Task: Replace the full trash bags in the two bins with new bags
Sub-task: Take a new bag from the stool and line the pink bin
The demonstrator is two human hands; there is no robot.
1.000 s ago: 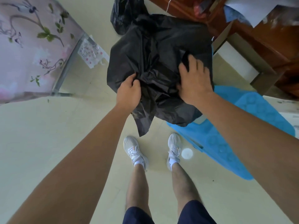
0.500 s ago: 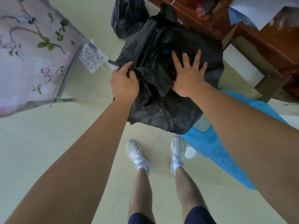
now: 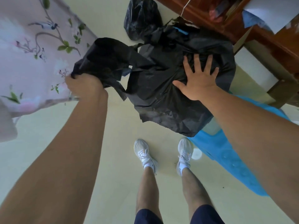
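A black trash bag (image 3: 163, 88) is draped over the blue bin (image 3: 226, 152), hiding the bin's top. My left hand (image 3: 84, 85) grips one edge of the bag and holds it stretched out to the left. My right hand (image 3: 198, 80) lies flat with spread fingers on the bag's plastic over the bin. A sliver of blue rim (image 3: 180, 30) shows at the far side of the bag. A tied full black bag (image 3: 142, 18) sits on the floor behind.
A floral pink bedcover (image 3: 32, 62) on a metal frame stands at the left. A wooden desk (image 3: 258, 38) with papers is at the upper right, close to the bin. My feet in white shoes (image 3: 145, 156) stand on pale floor just in front of the bin.
My left hand has pulled the bag's edge out to the left, stretching the plastic wide. My right hand has stayed flat on the bag with its fingers spread.
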